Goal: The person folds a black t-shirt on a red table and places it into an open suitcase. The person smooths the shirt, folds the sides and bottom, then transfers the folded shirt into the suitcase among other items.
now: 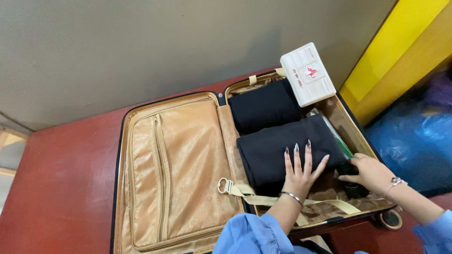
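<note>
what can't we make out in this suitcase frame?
Head view only:
- Black object under the right hand: mostly covered by the hand, kind unclear.
- Green item: wedged beside the folded black cloth, only an edge shows.
- Blue mass at right: blurred.
- Suitcase near corner: cut off by the bottom edge and blue sleeves.
- Left hand: lies flat on the cloth.

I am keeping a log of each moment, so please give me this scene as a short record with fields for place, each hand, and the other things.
Place: open suitcase with tan lining, lying on a red surface
Left hand: left hand pressed flat on the nearer folded black garment
Right hand: right hand touching a small black object at the case's right edge
Further in the case: second folded black garment, white box resting on the rim
Strap: tan strap with buckle, unfastened
</note>
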